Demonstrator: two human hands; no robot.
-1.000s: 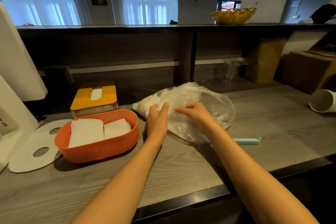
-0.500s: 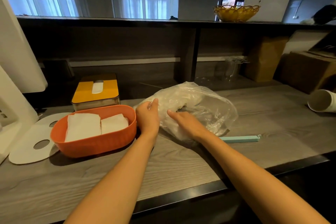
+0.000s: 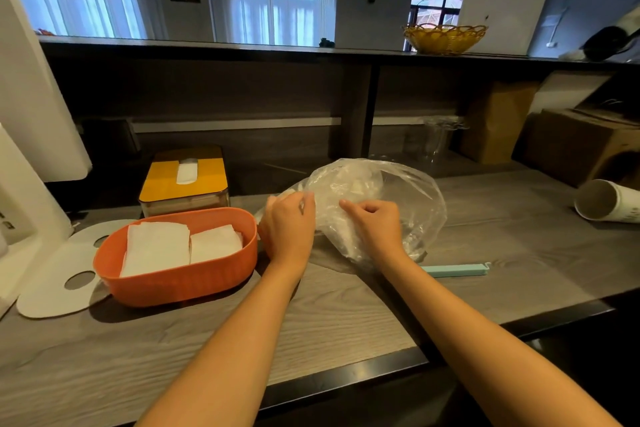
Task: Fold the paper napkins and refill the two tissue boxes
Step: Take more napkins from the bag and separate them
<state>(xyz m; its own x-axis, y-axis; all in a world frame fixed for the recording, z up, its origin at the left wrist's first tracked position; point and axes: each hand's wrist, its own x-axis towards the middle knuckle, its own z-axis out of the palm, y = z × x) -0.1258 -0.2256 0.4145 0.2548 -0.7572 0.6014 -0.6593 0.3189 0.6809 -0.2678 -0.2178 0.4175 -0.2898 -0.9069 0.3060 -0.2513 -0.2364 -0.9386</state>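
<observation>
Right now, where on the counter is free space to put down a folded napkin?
Free: the counter in front of the orange box, and the patch between the plastic bag, teal clip and white cup. Crowded: around the orange box, yellow-lidded box and white lid.

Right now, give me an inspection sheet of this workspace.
Surface: grey wood-grain counter, dark front edge.
Job's things: orange oval plastic tissue box holding two stacks of folded white napkins; yellow-lidded tissue box behind it; clear plastic bag.
Clutter: white oval lid, light-blue sealing clip, tipped white cup.
Grippers: left hand and right hand pinch the bag.
Cables: nothing seen.
Surroundings: yellow wicker basket, cardboard boxes.
</observation>
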